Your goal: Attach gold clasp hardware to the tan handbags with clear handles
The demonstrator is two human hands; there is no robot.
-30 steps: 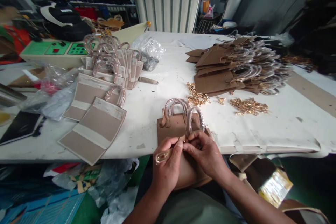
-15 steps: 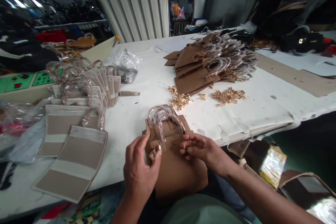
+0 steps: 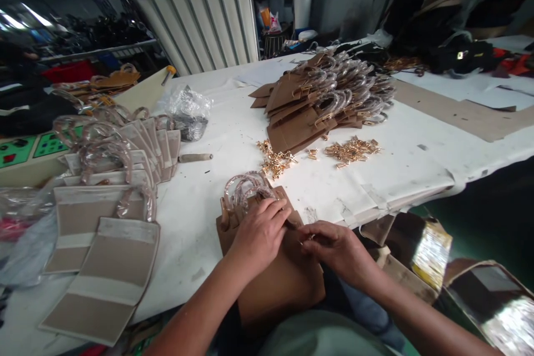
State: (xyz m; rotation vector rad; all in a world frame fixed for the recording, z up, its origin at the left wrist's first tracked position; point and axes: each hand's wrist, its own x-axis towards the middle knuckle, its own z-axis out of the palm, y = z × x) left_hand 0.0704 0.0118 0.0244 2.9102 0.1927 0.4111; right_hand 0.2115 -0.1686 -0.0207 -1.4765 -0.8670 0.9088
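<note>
Brown bag panels lie at the table's front edge and over my lap, with plastic-wrapped handles at their upper end. My left hand reaches across the top panel, its fingers closed over the right part of a handle; its thumb is hidden. Just to the right, my right hand pinches with thumb and forefinger beside the panel's upper right edge. Whatever sits in that pinch is too small to make out. Past the handles lies a heap of small gold metal fittings.
A second heap of gold fittings lies to the right. Behind it are stacked brown panels with wrapped handles. Pale grey-beige panels spread on the left, near a wooden-handled tool and a plastic-wrapped bundle. Open bags stand below the table's right edge.
My left hand has moved right, from the handle's left end onto its right part. My right hand stays near the panel's right edge, still pinching. The view has shifted slightly.
</note>
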